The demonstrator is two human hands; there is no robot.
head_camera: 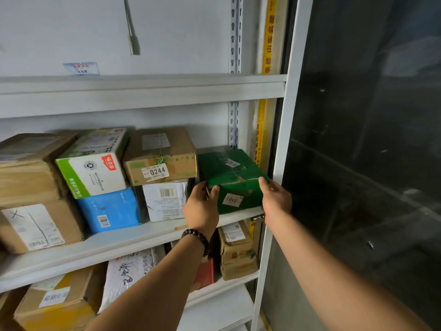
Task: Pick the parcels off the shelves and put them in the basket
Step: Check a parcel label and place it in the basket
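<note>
bare forearms (167,283) lead to left grip (201,209) and right grip (276,199), both curled round front corners of the green parcel (235,180).

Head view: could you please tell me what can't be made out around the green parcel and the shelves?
- Basket: nowhere in the head view, beyond the frame.
- Right hand: fingers hidden behind the green parcel; only the thumb shows.
- Green parcel's top label: too small to read.
- Red parcel: mostly covered by the left forearm.
- Upper shelf sticker: blurred.
- Leftmost brown boxes: cut by the left edge.
</note>
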